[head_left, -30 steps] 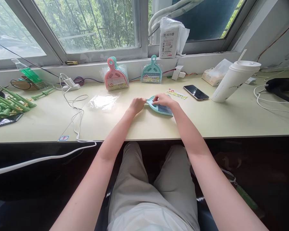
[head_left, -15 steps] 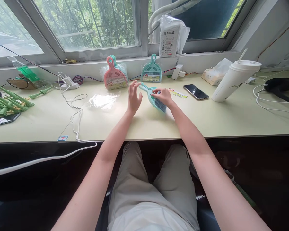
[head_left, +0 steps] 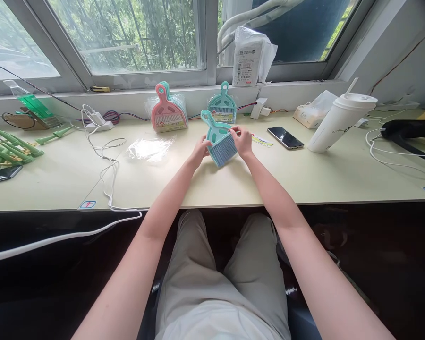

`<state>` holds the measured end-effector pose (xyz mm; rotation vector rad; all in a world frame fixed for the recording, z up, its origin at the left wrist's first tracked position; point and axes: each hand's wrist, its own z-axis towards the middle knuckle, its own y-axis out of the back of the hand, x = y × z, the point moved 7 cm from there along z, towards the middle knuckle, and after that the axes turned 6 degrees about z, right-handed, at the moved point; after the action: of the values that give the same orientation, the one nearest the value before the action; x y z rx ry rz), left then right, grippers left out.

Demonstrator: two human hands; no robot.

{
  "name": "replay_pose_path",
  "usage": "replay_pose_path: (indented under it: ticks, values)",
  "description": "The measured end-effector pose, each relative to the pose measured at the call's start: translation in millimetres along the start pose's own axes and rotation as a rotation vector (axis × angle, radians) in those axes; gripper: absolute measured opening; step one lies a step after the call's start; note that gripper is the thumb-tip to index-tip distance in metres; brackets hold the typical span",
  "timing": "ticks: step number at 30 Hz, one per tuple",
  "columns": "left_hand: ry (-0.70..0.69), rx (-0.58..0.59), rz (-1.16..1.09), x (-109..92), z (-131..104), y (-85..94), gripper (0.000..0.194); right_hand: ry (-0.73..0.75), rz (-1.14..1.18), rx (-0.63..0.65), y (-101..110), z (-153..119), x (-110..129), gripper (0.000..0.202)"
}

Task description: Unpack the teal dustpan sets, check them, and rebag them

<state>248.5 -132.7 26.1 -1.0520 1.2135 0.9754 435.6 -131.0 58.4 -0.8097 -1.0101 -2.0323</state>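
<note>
A teal dustpan and brush set [head_left: 222, 146] is held tilted above the desk, bristles toward me and handle pointing up and left. My left hand [head_left: 200, 150] grips its left edge, with the thumb on the front. On its right edge, my right hand [head_left: 242, 140] pinches the set between thumb and fingers. Behind it, a wrapped teal set [head_left: 224, 105] leans on the window ledge wall, and wrapped sets with a pink one in front [head_left: 168, 113] lean to its left. A printed label card [head_left: 262, 141] lies right of my right hand.
Clear plastic wrap [head_left: 150, 148] and a white cable [head_left: 113, 165] lie to the left. A phone [head_left: 285, 137], a tissue pack [head_left: 313, 113] and a tilted white cup [head_left: 341, 123] are to the right. Green stalks [head_left: 9, 151] lie at far left.
The teal set has turned to show its front broadly to me. My left hand has moved down from near the handle and taken hold of the left edge.
</note>
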Motion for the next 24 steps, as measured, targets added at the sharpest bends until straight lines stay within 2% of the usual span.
replay_pose_path:
  ticks: [2,4,6,8,10,13,15,17,19,21,24]
  values:
    - [0.043,-0.157,-0.133,5,4,18.4,0.027,-0.043,-0.209,-0.082,18,2,-13,0.037]
    - [0.064,-0.302,-0.285,8,5,36.0,0.019,-0.143,-0.373,-0.085,29,2,-34,0.042]
    - [0.071,-0.391,-0.398,9,3,49.5,0.016,-0.236,-0.474,0.037,28,1,-56,0.05]
    - [0.076,-0.443,-0.451,9,0,59.9,0.016,-0.274,-0.509,0.227,17,-1,-70,0.051]
    - [0.094,-0.491,-0.467,10,-1,68.9,0.016,-0.218,-0.487,0.388,2,-4,-68,0.048]
    - [0.101,-0.548,-0.494,11,-2,79.3,0.018,-0.047,-0.332,0.55,-18,-10,-44,0.038]
    - [0.095,-0.57,-0.522,12,-1,83.6,0.018,0.016,-0.215,0.592,-25,-14,-29,0.035]
    - [0.098,-0.591,-0.546,14,0,86.5,0.018,0.04,-0.192,0.568,-26,-15,-21,0.038]
    - [0.098,-0.604,-0.559,16,1,87.9,0.018,0.034,-0.269,0.564,-27,-16,-22,0.05]
    - [0.092,-0.594,-0.563,16,1,87.8,0.019,0.021,-0.361,0.627,-31,-20,-27,0.057]
    - [0.089,-0.574,-0.554,15,1,86.9,0.02,0.022,-0.413,0.697,-38,-23,-32,0.052]
